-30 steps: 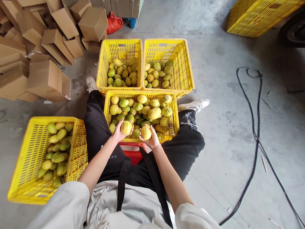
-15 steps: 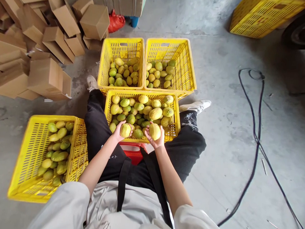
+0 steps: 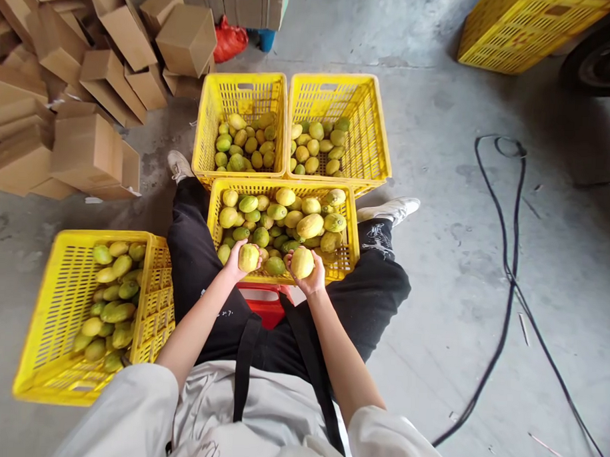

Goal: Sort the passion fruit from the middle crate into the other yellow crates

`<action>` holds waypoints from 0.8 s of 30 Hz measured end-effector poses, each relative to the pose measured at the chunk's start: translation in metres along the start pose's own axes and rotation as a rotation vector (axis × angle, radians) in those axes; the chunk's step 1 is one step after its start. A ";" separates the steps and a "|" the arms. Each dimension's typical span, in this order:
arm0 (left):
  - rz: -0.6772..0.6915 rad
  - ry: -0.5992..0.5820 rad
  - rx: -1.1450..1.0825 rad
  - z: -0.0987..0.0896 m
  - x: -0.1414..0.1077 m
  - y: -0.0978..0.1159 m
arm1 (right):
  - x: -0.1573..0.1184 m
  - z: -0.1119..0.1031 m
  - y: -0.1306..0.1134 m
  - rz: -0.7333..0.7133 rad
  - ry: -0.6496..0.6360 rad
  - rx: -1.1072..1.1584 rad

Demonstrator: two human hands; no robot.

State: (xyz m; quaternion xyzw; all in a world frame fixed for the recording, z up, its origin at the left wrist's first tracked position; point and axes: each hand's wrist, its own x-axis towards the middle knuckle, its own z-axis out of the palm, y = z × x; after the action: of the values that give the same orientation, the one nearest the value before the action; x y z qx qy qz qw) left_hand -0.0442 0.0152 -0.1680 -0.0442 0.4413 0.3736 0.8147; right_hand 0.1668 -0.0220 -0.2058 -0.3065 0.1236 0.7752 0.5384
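Observation:
My left hand (image 3: pixel 237 265) is wrapped round a yellow-green papaya (image 3: pixel 248 258) above the near left rim of the middle yellow crate (image 3: pixel 355 238). A second, yellower papaya (image 3: pixel 302 262) rests in my right hand (image 3: pixel 315 278), its fingers curled about the fruit's sides. Both hands are close to the crate's front edge, palms turned up, with a gap between the two fruits. Below them the crate is heaped with green and yellow papayas (image 3: pixel 310 226).
Behind stand a left yellow crate (image 3: pixel 198 125) and a right yellow crate (image 3: pixel 383 138), both partly filled. Another fruit crate (image 3: pixel 46 313) sits at my left. Cardboard boxes (image 3: pixel 87 151) are piled far left. A black cable (image 3: pixel 507 315) lies on the floor at right.
My right hand has moved slightly left with its papaya, turning it a little. The left hand stays nearly in place, its papaya slightly turned. The whole view has shifted a little.

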 end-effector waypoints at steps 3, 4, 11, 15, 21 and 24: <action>0.097 -0.019 -0.094 0.001 -0.002 0.001 | -0.001 0.002 0.002 0.022 -0.003 -0.005; 0.120 -0.036 -0.118 0.002 -0.004 0.001 | -0.003 0.002 0.002 0.039 -0.025 -0.006; 0.064 -0.185 -0.106 0.003 -0.013 0.004 | -0.012 0.006 -0.004 0.040 -0.158 0.062; 0.055 -0.236 -0.020 0.001 -0.011 0.002 | -0.008 0.006 -0.002 -0.001 -0.096 0.013; -0.014 -0.266 0.074 -0.001 -0.005 0.001 | 0.001 -0.002 0.004 -0.004 -0.018 -0.058; -0.014 -0.186 0.045 -0.003 -0.003 0.001 | 0.001 -0.004 0.004 -0.006 -0.028 -0.065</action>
State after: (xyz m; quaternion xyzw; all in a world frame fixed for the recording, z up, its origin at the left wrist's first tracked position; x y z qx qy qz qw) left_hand -0.0476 0.0129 -0.1678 0.0061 0.3716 0.3604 0.8556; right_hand 0.1640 -0.0253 -0.2100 -0.3135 0.0901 0.7813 0.5322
